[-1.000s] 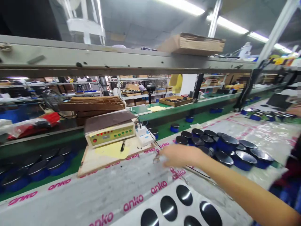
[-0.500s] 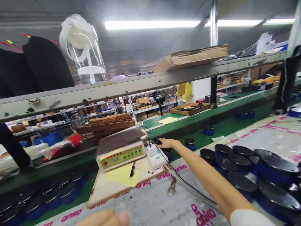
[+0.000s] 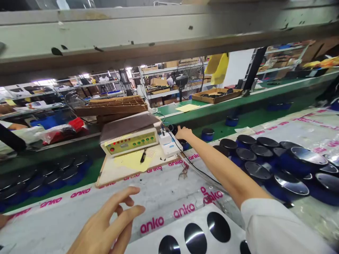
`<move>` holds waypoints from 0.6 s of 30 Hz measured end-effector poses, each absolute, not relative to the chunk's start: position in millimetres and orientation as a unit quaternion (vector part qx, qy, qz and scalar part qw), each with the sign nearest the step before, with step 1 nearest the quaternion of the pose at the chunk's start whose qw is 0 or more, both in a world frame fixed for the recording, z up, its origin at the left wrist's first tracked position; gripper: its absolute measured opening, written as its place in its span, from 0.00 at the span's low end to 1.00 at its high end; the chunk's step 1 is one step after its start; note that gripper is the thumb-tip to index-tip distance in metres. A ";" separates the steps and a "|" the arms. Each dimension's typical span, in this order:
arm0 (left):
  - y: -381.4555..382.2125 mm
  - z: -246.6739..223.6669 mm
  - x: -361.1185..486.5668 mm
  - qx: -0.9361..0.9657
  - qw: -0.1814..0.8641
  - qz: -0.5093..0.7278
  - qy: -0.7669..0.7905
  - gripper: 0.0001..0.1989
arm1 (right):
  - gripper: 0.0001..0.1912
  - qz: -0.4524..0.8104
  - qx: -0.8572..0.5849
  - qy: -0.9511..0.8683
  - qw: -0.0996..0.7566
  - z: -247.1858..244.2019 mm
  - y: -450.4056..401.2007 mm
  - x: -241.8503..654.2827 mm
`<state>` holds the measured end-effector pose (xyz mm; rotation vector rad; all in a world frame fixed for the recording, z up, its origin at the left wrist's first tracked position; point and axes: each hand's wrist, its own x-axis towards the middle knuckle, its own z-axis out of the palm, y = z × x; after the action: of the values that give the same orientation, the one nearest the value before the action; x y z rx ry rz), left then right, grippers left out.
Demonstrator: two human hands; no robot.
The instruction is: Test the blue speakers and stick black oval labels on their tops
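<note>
My right hand (image 3: 184, 133) reaches far forward, past a white power strip (image 3: 169, 146) with a plug and cables in it. Its fingers are closed at a dark object (image 3: 173, 129) beside the instrument box, too small and partly hidden to name. My left hand (image 3: 107, 222) hangs over the plastic-covered bench, holding nothing, with thumb and fingers apart and slightly bent. Just right of it lies a white sheet (image 3: 148, 243) carrying several round black discs (image 3: 195, 238). The instrument box (image 3: 129, 137), with a red light and green buttons, stands on a board behind the left hand.
Blue pots with shiny black tops (image 3: 261, 151) crowd the bench at right; more (image 3: 60, 174) stand at left. A green conveyor (image 3: 222, 123) runs behind. A metal shelf beam (image 3: 132, 31) crosses overhead. At the left edge, part of another person's hand (image 3: 3, 220) shows.
The view has tilted down, bringing the disc sheet into sight. My left hand has come further into view with its fingers apart. My right hand stays at the dark object.
</note>
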<state>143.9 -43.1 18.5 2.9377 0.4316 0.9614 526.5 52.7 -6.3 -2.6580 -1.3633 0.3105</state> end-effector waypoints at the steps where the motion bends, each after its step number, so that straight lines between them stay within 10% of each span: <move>1: -44.7 17.2 144.4 0.944 0.017 0.299 0.139 0.15 | 0.19 0.099 -0.891 -0.437 0.067 -6.2 51.4 526.2; 18: -33.7 -11.0 122.6 0.939 0.037 0.313 0.140 0.13 | 0.26 0.012 -0.807 -0.573 0.142 75.3 -51.1 491.1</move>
<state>122.6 -33.7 -11.0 2.8814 0.4287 0.9620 491.1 -51.1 75.3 -2.3293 -1.6524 0.0332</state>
